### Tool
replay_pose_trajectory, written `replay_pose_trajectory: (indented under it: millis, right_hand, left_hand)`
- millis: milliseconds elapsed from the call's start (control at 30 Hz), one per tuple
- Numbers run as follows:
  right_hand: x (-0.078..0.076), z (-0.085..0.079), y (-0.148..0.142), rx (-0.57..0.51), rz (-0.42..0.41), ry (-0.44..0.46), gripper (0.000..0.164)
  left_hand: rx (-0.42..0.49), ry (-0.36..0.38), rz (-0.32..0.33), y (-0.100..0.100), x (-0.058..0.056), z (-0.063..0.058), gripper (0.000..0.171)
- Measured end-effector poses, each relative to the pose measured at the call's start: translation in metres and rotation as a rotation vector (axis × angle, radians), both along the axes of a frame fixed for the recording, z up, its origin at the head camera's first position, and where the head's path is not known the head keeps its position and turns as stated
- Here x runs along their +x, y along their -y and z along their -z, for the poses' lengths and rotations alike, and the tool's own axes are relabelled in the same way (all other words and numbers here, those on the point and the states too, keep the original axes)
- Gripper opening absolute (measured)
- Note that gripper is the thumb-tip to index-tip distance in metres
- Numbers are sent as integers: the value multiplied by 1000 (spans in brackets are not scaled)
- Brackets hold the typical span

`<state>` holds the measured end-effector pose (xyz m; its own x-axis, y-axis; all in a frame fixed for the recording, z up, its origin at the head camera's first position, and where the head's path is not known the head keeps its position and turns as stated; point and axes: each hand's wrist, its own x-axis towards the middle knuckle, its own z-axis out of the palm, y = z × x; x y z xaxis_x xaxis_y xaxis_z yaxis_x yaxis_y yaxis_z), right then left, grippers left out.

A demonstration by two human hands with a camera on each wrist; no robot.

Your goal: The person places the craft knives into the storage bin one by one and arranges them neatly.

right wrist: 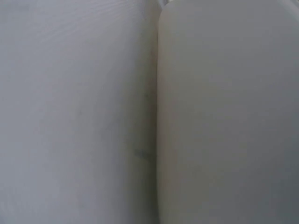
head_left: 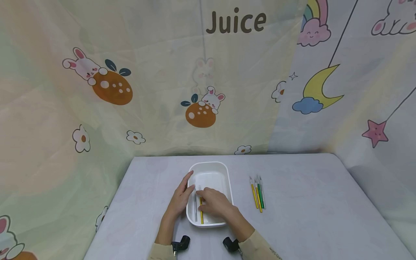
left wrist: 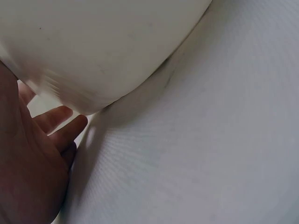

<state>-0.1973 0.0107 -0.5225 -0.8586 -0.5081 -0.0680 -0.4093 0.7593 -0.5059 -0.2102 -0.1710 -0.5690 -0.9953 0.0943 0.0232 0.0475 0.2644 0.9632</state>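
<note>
A white rectangular tray (head_left: 212, 167) stands on the table in the head view. My left hand (head_left: 178, 200) grips its left side, thumb over the rim and fingers along the outer wall. In the left wrist view those fingers (left wrist: 70, 133) reach under the tray's rounded side (left wrist: 107, 51). Inside the tray, my right hand (head_left: 215, 203) pinches a slim yellow pencil (head_left: 202, 218), its upper end hidden by the fingers. A silver-grey pencil (head_left: 195, 211) lies just left of it, along the tray's left wall. The right wrist view shows only the tray's outer wall (right wrist: 224, 116) and the tablecloth.
To the right of the tray lies a loose group of several slim pencils, yellow ones (head_left: 254, 196), a green one (head_left: 260, 196) and a silver one (head_left: 263, 195), pale tips pointing away. A white cloth covers the table (head_left: 305, 216). A printed curtain (head_left: 156, 72) hangs behind it.
</note>
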Motion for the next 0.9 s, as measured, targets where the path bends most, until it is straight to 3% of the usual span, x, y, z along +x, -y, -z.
replay_pose_trajectory:
  millis: [133, 433, 600, 900]
  right_hand:
    - [1, -1, -1, -64, 64, -45, 47]
    - [3, -8, -8, -205, 121, -338, 38]
    - [2, -8, -17, -289, 179, -441, 37]
    - [-7, -15, -49, -409, 318, -486, 35]
  left_hand:
    - [-15, -14, -1, 0, 0, 0, 54]
    - [-24, -13, -6, 1, -1, 0, 53]
    - [-14, -3, -8, 1, 0, -1, 54]
    - [-8, 12, -23, -2, 1, 0, 53]
